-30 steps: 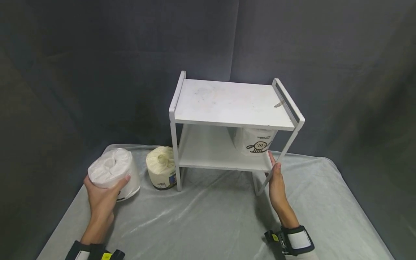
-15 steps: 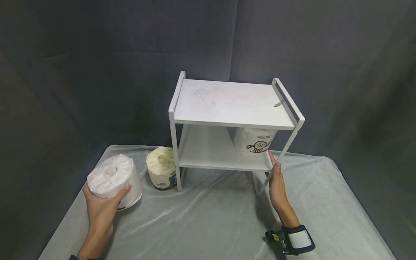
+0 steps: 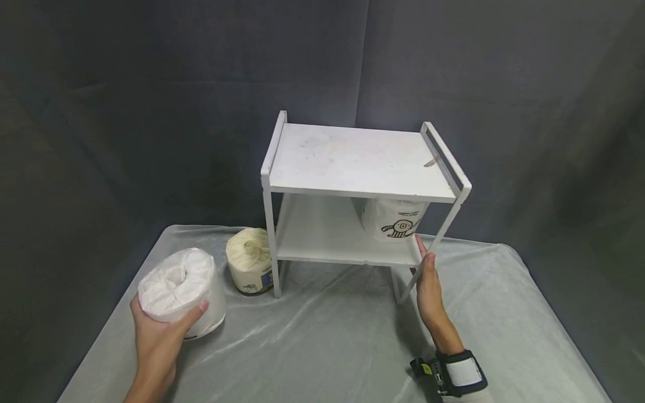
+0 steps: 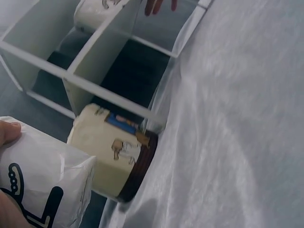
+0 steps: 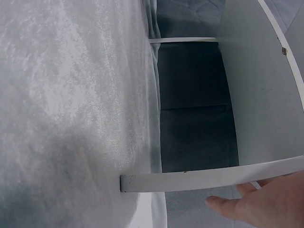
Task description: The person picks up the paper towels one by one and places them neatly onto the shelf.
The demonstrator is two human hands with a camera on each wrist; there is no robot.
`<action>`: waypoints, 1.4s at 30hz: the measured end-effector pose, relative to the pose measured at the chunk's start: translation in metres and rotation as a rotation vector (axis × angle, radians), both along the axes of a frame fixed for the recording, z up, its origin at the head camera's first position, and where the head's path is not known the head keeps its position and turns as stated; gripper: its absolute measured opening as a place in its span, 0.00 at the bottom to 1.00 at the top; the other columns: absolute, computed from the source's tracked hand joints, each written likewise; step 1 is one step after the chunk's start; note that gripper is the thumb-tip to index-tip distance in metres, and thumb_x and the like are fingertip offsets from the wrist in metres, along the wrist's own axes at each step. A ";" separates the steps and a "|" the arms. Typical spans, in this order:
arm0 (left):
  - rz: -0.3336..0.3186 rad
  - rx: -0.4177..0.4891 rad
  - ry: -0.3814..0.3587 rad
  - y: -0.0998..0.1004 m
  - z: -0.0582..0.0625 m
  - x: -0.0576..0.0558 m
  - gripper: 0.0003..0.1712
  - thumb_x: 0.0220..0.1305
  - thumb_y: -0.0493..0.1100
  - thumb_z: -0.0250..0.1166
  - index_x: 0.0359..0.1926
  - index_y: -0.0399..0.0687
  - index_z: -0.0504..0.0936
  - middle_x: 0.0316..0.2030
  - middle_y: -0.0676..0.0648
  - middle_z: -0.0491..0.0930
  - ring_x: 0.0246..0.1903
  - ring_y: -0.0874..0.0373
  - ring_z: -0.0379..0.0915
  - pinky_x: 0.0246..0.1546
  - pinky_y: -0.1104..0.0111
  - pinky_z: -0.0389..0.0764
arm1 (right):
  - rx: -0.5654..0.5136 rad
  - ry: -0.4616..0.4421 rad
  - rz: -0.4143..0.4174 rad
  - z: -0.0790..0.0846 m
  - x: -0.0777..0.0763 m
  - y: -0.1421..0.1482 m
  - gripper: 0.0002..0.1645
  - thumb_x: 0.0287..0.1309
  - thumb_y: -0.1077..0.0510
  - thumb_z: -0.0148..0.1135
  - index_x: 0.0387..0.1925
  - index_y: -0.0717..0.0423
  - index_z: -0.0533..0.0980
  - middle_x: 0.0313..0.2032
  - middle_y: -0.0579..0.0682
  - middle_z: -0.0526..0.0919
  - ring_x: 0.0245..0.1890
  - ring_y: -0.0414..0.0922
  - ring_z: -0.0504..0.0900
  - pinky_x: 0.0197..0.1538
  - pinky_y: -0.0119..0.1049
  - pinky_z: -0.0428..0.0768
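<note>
In the head view my left hand [image 3: 158, 341] grips a white-wrapped toilet roll [image 3: 211, 299], thumb on the near side. Close up, black line art shows on the wrapper of this toilet roll [image 4: 52, 175]. Whether its base touches the table I cannot tell. My right hand [image 3: 429, 288] holds the right front leg of a white two-tier shelf rack [image 3: 353, 159], near the lower board. From the right wrist, the hand [image 5: 266, 204] appears against the leg [image 5: 204, 179], its fingers partly hidden. Another white toilet roll [image 3: 393, 218] stands on the lower board, its top hidden by the upper board.
A cream-wrapped toilet roll [image 3: 249, 260] stands on the table beside the rack's left leg, partly behind it. Grey cloth [image 3: 327, 347] covers the table, and a dark curtain [image 3: 201, 112] hangs behind it.
My left hand has brought the white toilet roll nearer to me and slightly right. The right hand and the rack stay in place.
</note>
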State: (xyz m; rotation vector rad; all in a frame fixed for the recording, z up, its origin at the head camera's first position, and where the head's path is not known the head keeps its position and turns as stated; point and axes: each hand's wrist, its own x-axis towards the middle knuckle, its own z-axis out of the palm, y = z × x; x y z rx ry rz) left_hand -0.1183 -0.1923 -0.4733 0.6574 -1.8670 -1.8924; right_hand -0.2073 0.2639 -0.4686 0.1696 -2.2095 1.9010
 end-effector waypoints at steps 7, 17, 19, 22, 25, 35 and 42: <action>-0.049 -0.023 0.004 0.012 0.007 0.014 0.65 0.43 0.29 0.86 0.76 0.58 0.57 0.63 0.57 0.67 0.62 0.58 0.64 0.53 0.84 0.68 | 0.003 0.006 0.001 -0.001 -0.002 0.000 0.44 0.82 0.32 0.17 0.86 0.50 0.45 0.85 0.54 0.45 0.84 0.57 0.43 0.81 0.65 0.41; -0.117 -0.100 -0.066 0.031 0.013 0.026 0.70 0.42 0.33 0.88 0.80 0.52 0.52 0.67 0.53 0.65 0.63 0.59 0.62 0.55 0.83 0.65 | -0.007 -0.006 0.003 -0.003 -0.002 0.000 0.44 0.82 0.31 0.17 0.86 0.48 0.44 0.85 0.50 0.44 0.85 0.53 0.41 0.82 0.60 0.38; -0.141 -0.125 -0.080 0.036 0.014 0.029 0.72 0.41 0.35 0.89 0.80 0.51 0.51 0.69 0.51 0.64 0.65 0.59 0.61 0.57 0.81 0.64 | -0.010 0.001 0.003 -0.004 -0.002 0.001 0.44 0.82 0.31 0.17 0.86 0.49 0.44 0.85 0.51 0.45 0.85 0.53 0.41 0.82 0.60 0.38; -0.174 -0.160 -0.084 0.044 0.014 0.034 0.72 0.41 0.35 0.89 0.80 0.49 0.51 0.70 0.46 0.66 0.66 0.57 0.62 0.59 0.79 0.63 | -0.015 0.013 0.003 -0.004 -0.003 0.001 0.46 0.81 0.31 0.18 0.86 0.53 0.44 0.85 0.53 0.45 0.85 0.53 0.41 0.83 0.59 0.37; -0.208 -0.197 -0.097 0.050 0.014 0.038 0.72 0.41 0.37 0.89 0.80 0.48 0.52 0.71 0.43 0.67 0.65 0.57 0.63 0.59 0.79 0.62 | -0.019 0.008 0.005 -0.003 -0.002 0.000 0.46 0.81 0.31 0.18 0.86 0.53 0.44 0.85 0.52 0.45 0.85 0.53 0.40 0.83 0.59 0.37; -0.293 -0.176 0.053 0.067 0.015 0.045 0.66 0.40 0.31 0.87 0.77 0.45 0.57 0.66 0.46 0.71 0.58 0.69 0.68 0.57 0.84 0.66 | -0.013 0.003 0.007 -0.001 -0.001 -0.001 0.44 0.82 0.31 0.17 0.86 0.49 0.44 0.85 0.51 0.44 0.84 0.54 0.40 0.82 0.63 0.38; -0.325 -0.140 0.089 0.078 0.019 0.046 0.67 0.38 0.29 0.87 0.77 0.46 0.58 0.65 0.49 0.72 0.59 0.69 0.69 0.58 0.83 0.68 | -0.012 0.007 0.000 -0.002 -0.001 -0.001 0.45 0.82 0.31 0.18 0.86 0.50 0.44 0.85 0.52 0.44 0.84 0.56 0.41 0.81 0.64 0.39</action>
